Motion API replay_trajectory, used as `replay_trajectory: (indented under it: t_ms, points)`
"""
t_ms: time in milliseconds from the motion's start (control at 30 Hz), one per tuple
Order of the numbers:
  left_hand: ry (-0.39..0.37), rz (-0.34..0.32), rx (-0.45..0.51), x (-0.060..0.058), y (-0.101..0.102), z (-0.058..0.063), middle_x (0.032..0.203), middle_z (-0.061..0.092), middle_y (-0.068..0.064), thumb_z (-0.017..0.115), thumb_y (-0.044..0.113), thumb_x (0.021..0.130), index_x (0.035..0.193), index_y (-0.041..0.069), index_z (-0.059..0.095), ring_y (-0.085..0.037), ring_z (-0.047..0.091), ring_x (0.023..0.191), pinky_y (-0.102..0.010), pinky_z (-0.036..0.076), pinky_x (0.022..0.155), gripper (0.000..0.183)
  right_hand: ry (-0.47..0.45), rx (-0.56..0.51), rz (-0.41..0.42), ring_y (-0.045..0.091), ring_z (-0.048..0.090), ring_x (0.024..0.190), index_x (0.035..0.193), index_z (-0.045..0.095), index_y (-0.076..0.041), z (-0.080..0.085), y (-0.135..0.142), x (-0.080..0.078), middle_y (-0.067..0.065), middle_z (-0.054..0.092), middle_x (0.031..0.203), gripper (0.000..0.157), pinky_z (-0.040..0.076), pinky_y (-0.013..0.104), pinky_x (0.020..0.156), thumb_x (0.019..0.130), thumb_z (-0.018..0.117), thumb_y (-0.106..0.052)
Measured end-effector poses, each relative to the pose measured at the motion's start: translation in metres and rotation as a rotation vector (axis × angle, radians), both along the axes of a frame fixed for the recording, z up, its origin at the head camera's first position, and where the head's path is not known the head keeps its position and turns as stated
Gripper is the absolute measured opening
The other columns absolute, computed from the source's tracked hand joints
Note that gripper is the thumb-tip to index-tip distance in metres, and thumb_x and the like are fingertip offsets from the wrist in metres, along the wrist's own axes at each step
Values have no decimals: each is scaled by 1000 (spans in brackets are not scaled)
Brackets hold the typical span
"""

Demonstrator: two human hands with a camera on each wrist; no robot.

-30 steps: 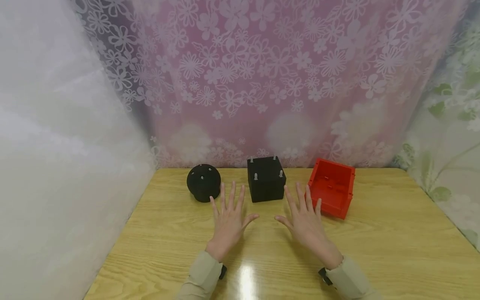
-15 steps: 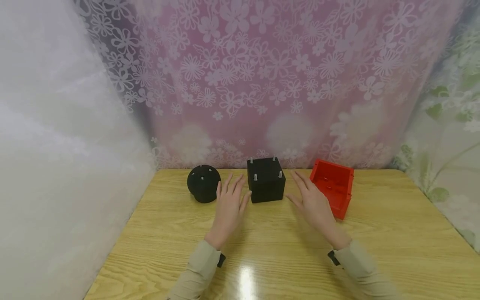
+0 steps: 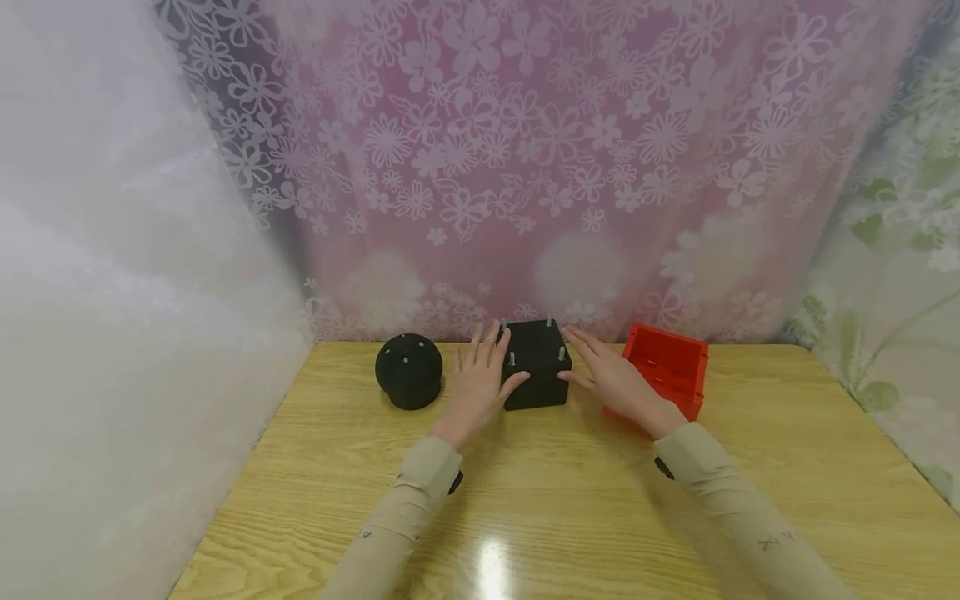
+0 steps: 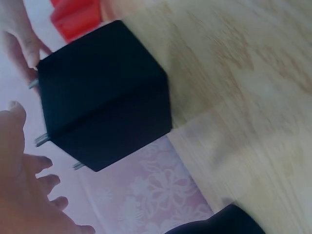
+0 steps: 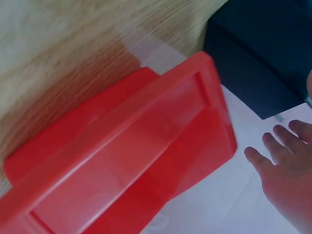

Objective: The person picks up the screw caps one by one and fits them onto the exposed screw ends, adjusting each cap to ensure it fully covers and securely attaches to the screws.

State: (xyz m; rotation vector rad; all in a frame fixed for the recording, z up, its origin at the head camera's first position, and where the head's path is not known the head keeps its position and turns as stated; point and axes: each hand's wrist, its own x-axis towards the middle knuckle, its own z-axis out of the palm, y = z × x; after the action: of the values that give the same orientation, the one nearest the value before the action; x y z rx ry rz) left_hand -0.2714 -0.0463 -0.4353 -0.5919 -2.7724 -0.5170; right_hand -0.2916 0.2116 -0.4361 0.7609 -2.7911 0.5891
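Black four-pegged cube [image 3: 543, 390] is flanked on the wood-grain tabletop [image 3: 360, 500] by the left hand [image 3: 478, 388], fingers spread, and right hand [image 3: 617, 382], fingers straight; whether it is touched cannot be told. Left of the cube, a black mushroom-shaped piece [image 3: 409, 371] is seen; right of it, an open red box [image 3: 675, 357].

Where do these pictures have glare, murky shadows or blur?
Head view: a white glare patch near the bottom of the wooden table, plus a soft shadow by the right sleeve; left wrist view: the black box is nearly featureless, too dark for detail; right wrist view: wood grain looks blurred beside the red box.
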Motion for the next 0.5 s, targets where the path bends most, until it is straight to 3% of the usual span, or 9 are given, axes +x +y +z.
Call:
replay_trajectory:
  t_ms: [167, 500]
  points:
    - [-45, 1, -46, -11, 2, -8, 170, 12, -2, 38, 58, 105, 164, 18, 19, -27, 4, 157, -67, 7, 121, 75, -9, 38, 30, 41, 43, 142, 162, 25, -11, -3, 0, -9, 15, 26, 165, 82, 43, 59, 108, 98, 68, -38]
    - [-34, 18, -110, -17, 6, -11, 170, 16, -1, 36, 54, 107, 163, 18, 22, -25, 10, 157, -68, 7, 120, 69, 141, 211, 73, 35, 34, 149, 160, 29, -6, -9, 0, -21, 14, 27, 165, 79, 26, 61, 118, 98, 67, -38]
